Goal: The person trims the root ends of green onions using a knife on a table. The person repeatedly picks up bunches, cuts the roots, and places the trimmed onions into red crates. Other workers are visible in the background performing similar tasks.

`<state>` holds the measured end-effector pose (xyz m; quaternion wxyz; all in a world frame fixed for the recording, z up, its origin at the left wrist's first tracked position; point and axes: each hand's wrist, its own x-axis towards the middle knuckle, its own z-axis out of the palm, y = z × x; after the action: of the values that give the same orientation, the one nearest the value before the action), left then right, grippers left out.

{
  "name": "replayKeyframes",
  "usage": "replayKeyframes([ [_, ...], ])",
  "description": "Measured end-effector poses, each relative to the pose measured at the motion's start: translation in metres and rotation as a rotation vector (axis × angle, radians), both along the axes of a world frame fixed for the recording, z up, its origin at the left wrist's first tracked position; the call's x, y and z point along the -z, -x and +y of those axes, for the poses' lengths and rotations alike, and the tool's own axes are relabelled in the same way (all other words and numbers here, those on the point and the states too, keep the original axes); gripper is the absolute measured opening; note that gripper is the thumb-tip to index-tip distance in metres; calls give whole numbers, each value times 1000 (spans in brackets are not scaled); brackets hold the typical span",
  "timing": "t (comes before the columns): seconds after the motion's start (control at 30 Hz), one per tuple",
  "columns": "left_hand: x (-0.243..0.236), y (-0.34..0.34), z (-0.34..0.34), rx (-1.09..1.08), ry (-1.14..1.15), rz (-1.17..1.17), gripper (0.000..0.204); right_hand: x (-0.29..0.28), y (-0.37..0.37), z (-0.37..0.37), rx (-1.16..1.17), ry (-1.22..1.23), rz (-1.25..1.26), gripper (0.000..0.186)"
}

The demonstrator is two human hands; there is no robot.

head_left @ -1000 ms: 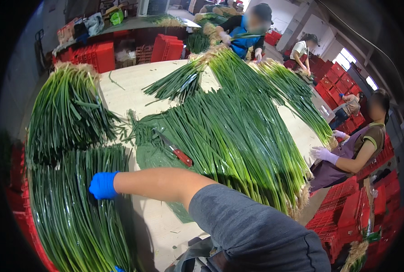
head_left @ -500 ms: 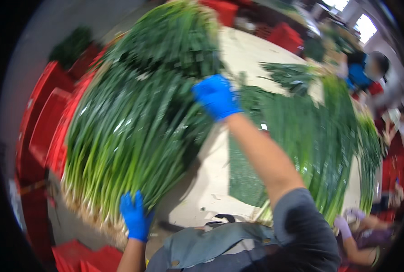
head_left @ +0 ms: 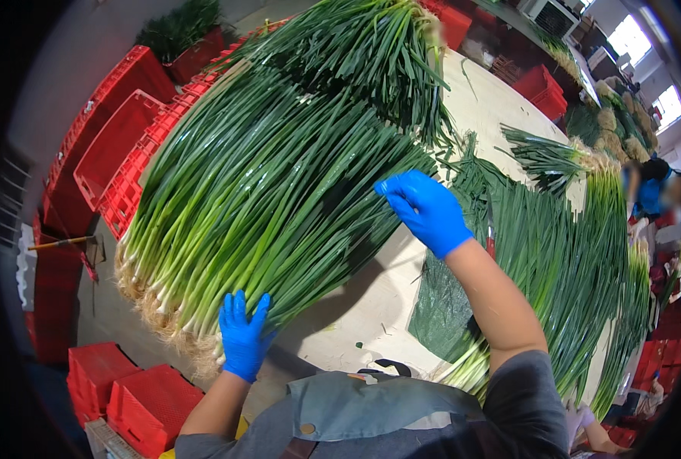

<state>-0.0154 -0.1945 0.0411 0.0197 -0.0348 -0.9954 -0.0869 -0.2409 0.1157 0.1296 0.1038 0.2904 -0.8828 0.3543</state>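
A thick layer of green onions (head_left: 264, 191) lies in front of me, its white roots toward the lower left and its dark leaves toward the upper right. My left hand (head_left: 243, 336), in a blue glove, rests with spread fingers on the stalks close to the roots at the layer's near edge. My right hand (head_left: 426, 208), also gloved in blue, is at the leaf tips on the right of the layer. Its fingers are curled closed, and what they hold, if anything, is hidden.
Another heap of green onions (head_left: 363, 46) lies beyond. A pale tabletop (head_left: 340, 329) carries a long row of green onions (head_left: 554, 268) on the right. Red crates (head_left: 118, 153) stand left, more red crates (head_left: 153, 402) lower left. A co-worker (head_left: 650, 187) is at far right.
The whole view has shifted, so the onions sit further right in the picture. My right hand is a little lower along the leaf tips. My left hand stays at the root end.
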Motion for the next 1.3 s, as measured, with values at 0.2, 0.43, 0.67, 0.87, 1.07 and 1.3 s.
replayKeyframes([
  [0.2,1,0,3,-16,2,-42,80,44,28,1,89,-300,-253,20],
  [0.43,8,-1,-1,-19,30,-60,88,36,36,2,22,-790,-468,23],
  [0.67,5,4,1,-2,34,-46,84,32,46,-8,-65,-682,-325,65],
  [0.87,22,-1,-7,152,111,66,73,44,51,-8,-95,-573,-124,79],
  [1.07,18,2,-5,195,153,31,75,54,53,-5,-108,-369,-296,85],
  [1.3,17,4,-5,193,158,16,76,75,55,-2,-8,121,-723,76],
])
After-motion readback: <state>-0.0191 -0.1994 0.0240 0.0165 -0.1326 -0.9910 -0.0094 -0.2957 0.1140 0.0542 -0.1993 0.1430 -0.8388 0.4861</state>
